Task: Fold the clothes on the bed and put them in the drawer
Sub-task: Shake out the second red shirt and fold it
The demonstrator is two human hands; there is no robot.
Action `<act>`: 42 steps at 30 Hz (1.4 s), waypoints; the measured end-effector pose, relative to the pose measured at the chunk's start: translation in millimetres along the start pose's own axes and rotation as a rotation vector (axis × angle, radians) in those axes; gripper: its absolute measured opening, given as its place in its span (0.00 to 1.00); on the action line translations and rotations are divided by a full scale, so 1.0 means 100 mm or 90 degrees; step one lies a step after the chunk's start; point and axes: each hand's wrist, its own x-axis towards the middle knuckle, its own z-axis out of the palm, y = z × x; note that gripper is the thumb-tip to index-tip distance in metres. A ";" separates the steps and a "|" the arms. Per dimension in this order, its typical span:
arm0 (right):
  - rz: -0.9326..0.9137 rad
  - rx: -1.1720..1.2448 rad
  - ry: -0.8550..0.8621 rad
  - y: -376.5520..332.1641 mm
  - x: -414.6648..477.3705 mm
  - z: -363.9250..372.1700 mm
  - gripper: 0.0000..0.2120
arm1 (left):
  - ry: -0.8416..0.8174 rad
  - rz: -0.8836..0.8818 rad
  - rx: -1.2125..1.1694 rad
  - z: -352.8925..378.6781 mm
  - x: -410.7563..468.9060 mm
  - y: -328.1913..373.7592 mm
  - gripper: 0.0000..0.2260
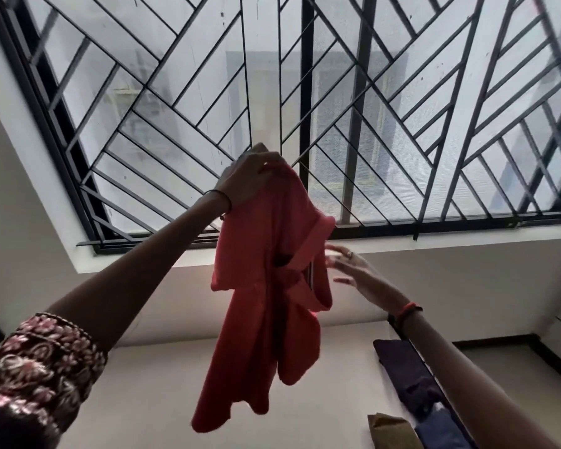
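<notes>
A large window with a black diagonal metal grille (pixel 370 108) fills the background above a white bed sheet (pixel 162 400). A soft, crumpled red cloth top (pixel 272 303) hangs in mid-air, long axis vertical, hem downward. Dark navy clothes (pixel 412 374) lie on the sheet. The left hand (pixel 250 176) pinches the top's upper edge, fingers clamped. The right hand (pixel 350 267), fingers spread straight, is beside its sleeve; contact is too blurred to tell.

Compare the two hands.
The left hand grips the top of the red garment; the right hand is open, holding nothing. The left hand is up high; the right hand sits lower, beside the garment. Both are held up before the window.
</notes>
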 end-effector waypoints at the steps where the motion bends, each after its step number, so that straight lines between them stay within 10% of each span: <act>1: 0.019 -0.010 -0.022 0.12 -0.03 0.02 0.33 | 0.008 0.000 0.002 -0.02 0.01 -0.02 0.18; 7: 0.094 -0.131 -0.118 0.79 -0.13 0.35 0.49 | 0.041 -0.025 -0.004 -0.14 0.06 -0.13 0.20; 19: -0.014 0.025 0.260 0.65 0.14 0.11 0.03 | -0.022 -0.015 -0.013 -0.43 -0.08 -0.57 0.11; 27: -0.112 -0.018 0.235 -0.21 0.14 -0.41 0.14 | -0.188 -0.127 0.061 -0.24 -0.69 -1.13 0.08; 42: -0.206 -0.025 0.249 -0.65 0.21 -0.33 0.15 | -0.339 -0.453 -0.457 0.83 -1.58 -0.46 0.22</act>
